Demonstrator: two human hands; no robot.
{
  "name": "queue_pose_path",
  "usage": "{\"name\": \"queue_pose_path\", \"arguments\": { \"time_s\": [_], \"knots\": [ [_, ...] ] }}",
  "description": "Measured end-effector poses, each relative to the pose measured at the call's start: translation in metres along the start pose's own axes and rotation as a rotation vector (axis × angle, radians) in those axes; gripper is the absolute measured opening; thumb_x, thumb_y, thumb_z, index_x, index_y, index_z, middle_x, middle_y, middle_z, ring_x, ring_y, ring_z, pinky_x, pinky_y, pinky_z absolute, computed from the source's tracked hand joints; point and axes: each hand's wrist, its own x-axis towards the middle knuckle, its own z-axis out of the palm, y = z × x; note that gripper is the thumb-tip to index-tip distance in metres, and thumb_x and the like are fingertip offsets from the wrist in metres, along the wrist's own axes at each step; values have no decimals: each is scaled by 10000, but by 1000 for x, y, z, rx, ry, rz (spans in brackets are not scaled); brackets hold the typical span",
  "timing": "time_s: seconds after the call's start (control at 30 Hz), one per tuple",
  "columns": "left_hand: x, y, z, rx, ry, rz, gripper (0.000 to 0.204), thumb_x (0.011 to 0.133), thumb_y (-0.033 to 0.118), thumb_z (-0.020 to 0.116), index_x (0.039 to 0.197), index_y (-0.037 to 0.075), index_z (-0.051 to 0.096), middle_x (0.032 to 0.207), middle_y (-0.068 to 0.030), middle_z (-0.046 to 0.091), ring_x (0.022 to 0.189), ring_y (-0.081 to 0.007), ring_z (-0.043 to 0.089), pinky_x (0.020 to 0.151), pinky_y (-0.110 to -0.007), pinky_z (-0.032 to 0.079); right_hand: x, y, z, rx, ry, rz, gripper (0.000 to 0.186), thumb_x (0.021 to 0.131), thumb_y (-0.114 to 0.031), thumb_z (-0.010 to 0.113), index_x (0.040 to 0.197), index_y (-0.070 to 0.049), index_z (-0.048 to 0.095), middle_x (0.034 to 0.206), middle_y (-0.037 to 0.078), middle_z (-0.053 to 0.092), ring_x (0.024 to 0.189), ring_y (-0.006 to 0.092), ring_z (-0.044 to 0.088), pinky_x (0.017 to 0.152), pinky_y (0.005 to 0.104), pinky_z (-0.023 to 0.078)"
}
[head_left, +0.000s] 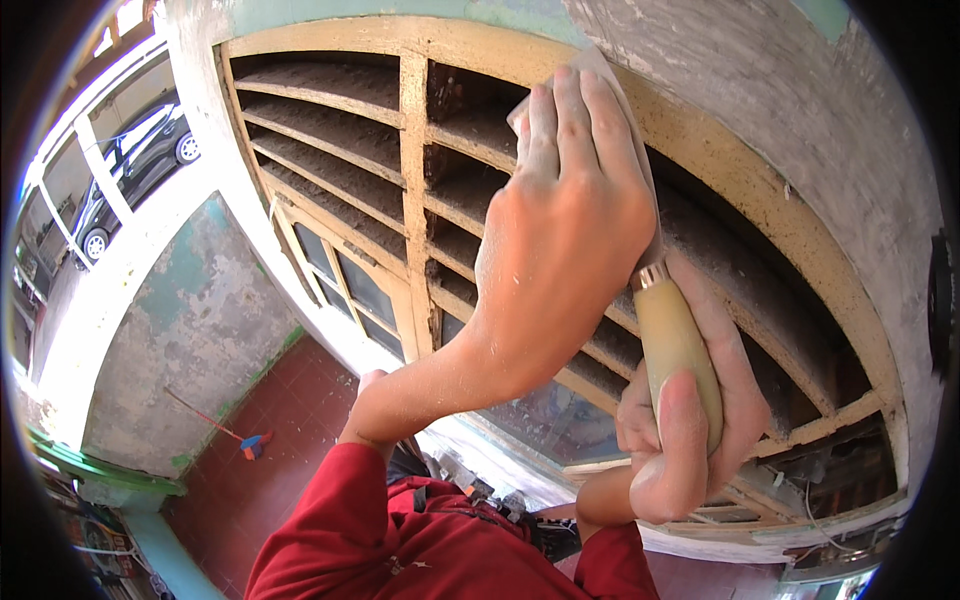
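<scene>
My right hand (695,440) is wrapped around the pale yellow handle of a scraper (676,345), its thumb along the near side. A short metal collar joins the handle to a grey blade, which points up and away. My left hand (570,190) lies over that blade with fingers stretched flat along it; its thumb is hidden. Most of the blade is covered, and only its edges and far end show. The far end overlaps the top rail of a yellow wooden frame (480,55), by the grey wall (740,70); whether it touches cannot be made out. Pale dust coats my fingers.
Dusty slats (325,135) fill the frame, with a glazed casement (350,280) below. A peeling low wall (190,330) stands at left above red floor tiles (300,400), where a long-handled brush (252,445) lies. Beyond it is a parked dark car (135,175).
</scene>
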Motion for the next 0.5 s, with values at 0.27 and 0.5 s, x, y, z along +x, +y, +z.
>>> {"name": "queue_pose_path", "arguments": {
  "time_s": [0.27, 0.5],
  "knots": [
    [-1, -1, 0, 6, 17, 23, 522, 742, 55, 627, 1183, -212, 540, 1158, -322, 625, 1078, -385, 654, 940, -357, 541, -2, 4, -1, 11, -20, -48, 578, 833, -203, 564, 1319, 110, 559, 714, 61, 652, 517, 30, 462, 537, 174, 390],
    [-2, 1, -3, 43, -16, 0, 526, 736, 38, 637, 1189, -210, 534, 1141, -323, 636, 1078, -386, 659, 907, -342, 559, 3, 2, 4, -159, 23, -37, 647, 795, -298, 442, 1211, 173, 593, 1044, 257, 702, 414, 20, 366, 367, 183, 224]
  ]
}}
